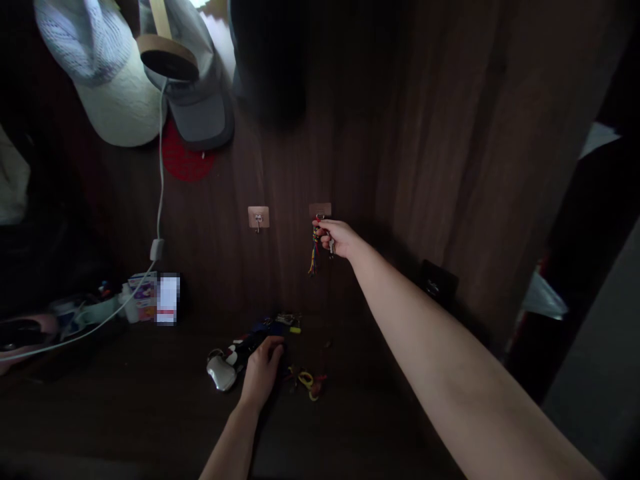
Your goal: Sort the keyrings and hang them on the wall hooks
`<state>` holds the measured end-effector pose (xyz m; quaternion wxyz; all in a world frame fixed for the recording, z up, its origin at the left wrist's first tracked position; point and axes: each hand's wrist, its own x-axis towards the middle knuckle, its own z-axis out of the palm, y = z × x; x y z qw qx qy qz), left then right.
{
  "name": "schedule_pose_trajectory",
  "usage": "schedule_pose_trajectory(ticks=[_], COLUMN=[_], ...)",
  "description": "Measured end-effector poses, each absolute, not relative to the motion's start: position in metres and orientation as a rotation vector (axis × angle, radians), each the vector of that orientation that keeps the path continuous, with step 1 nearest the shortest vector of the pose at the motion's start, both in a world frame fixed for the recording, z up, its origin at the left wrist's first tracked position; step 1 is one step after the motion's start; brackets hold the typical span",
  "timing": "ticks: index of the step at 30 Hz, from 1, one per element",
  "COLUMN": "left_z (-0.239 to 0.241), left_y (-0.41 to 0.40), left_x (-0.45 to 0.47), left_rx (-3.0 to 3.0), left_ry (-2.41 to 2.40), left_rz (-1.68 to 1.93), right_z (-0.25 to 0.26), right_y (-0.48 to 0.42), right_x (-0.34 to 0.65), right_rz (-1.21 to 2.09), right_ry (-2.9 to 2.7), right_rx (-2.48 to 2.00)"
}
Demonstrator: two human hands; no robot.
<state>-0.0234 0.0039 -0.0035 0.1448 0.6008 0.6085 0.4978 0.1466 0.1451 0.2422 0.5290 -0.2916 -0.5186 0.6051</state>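
Note:
My right hand (336, 239) is closed at the right wall hook (321, 215), pinching a keychain. Its multicoloured braided tassel (313, 259) dangles to the left of my fingers, and small metal keys (331, 247) hang below them. Whether the ring sits on the hook is hard to make out. Lower down, my left hand (263, 365) lies with fingers apart on the dark shelf, beside a pile of dark and blue key items (267, 327). A silver rounded case (221, 373) is left of that hand. Yellow and red trinkets (307, 383) lie to its right.
Another adhesive hook (259, 217) is on the wood wall, bare. Caps (197, 113) hang at upper left near a round lamp (167, 57), whose white cable (161, 167) runs down. Small boxes (144, 293) and bottles stand at left. A black card-like item (438, 283) leans at right.

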Motion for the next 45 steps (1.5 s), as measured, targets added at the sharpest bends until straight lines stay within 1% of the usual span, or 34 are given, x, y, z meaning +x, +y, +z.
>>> schedule_pose_trajectory(ticks=[4, 11, 16, 33, 37, 40, 43, 45], left_z=[-0.003, -0.004, -0.004, -0.002, 0.000, 0.001, 0.000, -0.001], left_y=[0.004, 0.004, 0.004, 0.005, 0.003, 0.003, 0.003, 0.004], left_x=[-0.023, -0.023, -0.023, -0.023, -0.022, -0.022, -0.022, -0.022], left_rx=[1.737, 1.767, 1.769, 1.774, 1.764, 1.754, 1.752, 1.742], left_ry=[1.747, 1.729, 1.752, 1.766, 1.782, 1.773, 1.758, 1.773], left_rz=[1.439, 1.459, 1.435, 1.361, 1.354, 1.362, 1.393, 1.416], right_z=[0.243, 0.219, 0.201, 0.085, 0.059, 0.044, 0.032, 0.023], right_y=[0.154, 0.151, 0.147, 0.132, 0.119, 0.106, 0.096, 0.091], right_x=[0.154, 0.153, 0.141, 0.149, 0.155, 0.155, 0.153, 0.150], right_rz=[1.549, 1.659, 1.672, 1.557, 1.563, 1.526, 1.419, 1.273], right_ry=[-1.119, -0.890, -0.751, -0.637, -0.721, -0.896, -1.125, -1.303], right_rx=[-0.678, -0.564, -0.476, -0.507, -0.609, -0.806, -0.963, -1.017])
